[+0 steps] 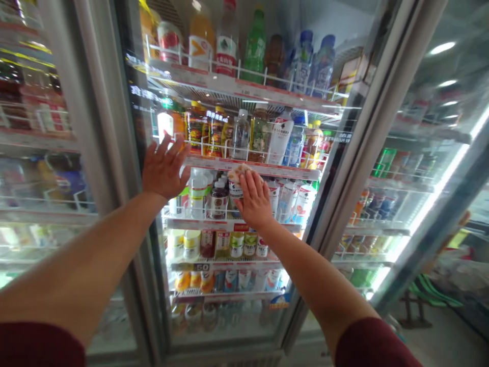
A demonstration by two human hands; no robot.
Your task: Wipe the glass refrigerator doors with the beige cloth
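My left hand (164, 171) lies flat on the glass door (153, 285) of a drinks fridge, open with its fingers spread. My right hand (255, 200) presses a small pale cloth (237, 173) against the same glass at the middle shelf; the cloth sticks out past my fingertips. Behind the glass stand rows of bottles (240, 135) and small cans (237, 244) on wire shelves with red price strips (248, 165).
A grey door frame (351, 168) runs diagonally on the right, with another lit fridge section (389, 204) beyond it. A second glass-fronted fridge (38, 153) stands to the left. Green and dark things sit on the floor at the lower right (431, 295).
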